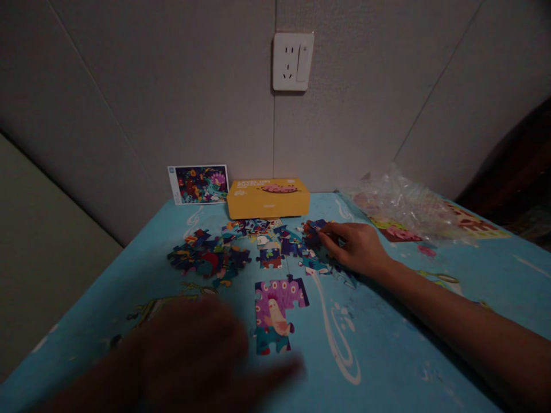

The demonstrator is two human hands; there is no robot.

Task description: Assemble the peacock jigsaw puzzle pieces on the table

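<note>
My right hand (355, 246) reaches into the loose puzzle pieces at the right, its thumb and fingers pinched at a dark blue puzzle piece (313, 229). My left hand (193, 350) is low in the foreground, smeared by motion. One digit points right, and the other fingers are too blurred to read. Just beyond it lies a joined section of puzzle (275, 312), pink-purple with a pale bird-like figure and a notch at its right side. A heap of dark puzzle pieces (209, 258) spreads at the left, and several more pieces (270, 257) lie in the middle.
A yellow puzzle box (269, 201) stands against the wall, beside a picture card (201, 184) leaning upright. Crumpled clear plastic (404, 201) covers colourful sheets (400, 230) at the back right. Beneath everything is a blue patterned tabletop (387, 350). A socket (293, 62) is on the wall.
</note>
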